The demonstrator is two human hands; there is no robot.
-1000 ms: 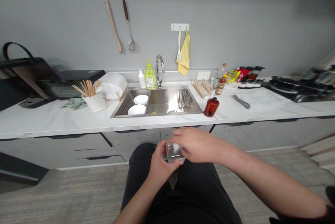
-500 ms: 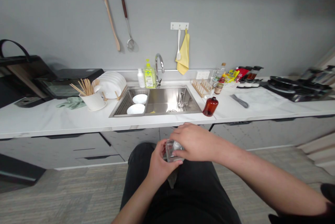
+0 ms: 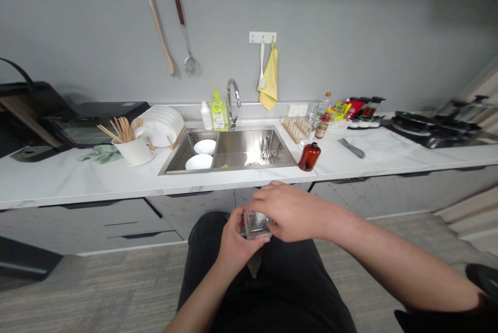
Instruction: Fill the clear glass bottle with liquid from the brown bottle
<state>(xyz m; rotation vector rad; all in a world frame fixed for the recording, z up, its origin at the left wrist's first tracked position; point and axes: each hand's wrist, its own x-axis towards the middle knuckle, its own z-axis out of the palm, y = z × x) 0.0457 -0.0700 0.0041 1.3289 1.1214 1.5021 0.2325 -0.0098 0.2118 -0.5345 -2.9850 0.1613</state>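
A small square glass bottle (image 3: 256,225) sits low over my lap, held between both hands. My left hand (image 3: 237,237) cups it from below and the left side. My right hand (image 3: 290,212) lies across its top, fingers curled down, hiding the bottle's upper end. A small grey pointed piece (image 3: 254,265), too unclear to name, hangs below the bottle against my dark trousers (image 3: 264,291).
Ahead stands a white marble counter (image 3: 89,180) with a steel sink (image 3: 252,149) holding white bowls. Around it are a cup of wooden chopsticks (image 3: 128,141), stacked plates (image 3: 157,125), an amber bottle (image 3: 309,156), and a pan (image 3: 424,128) at the right. Drawer fronts lie below.
My right hand has slid further over the bottle, covering the white top that showed earlier. The whole scene has shifted slightly up and left in view as my head moved.
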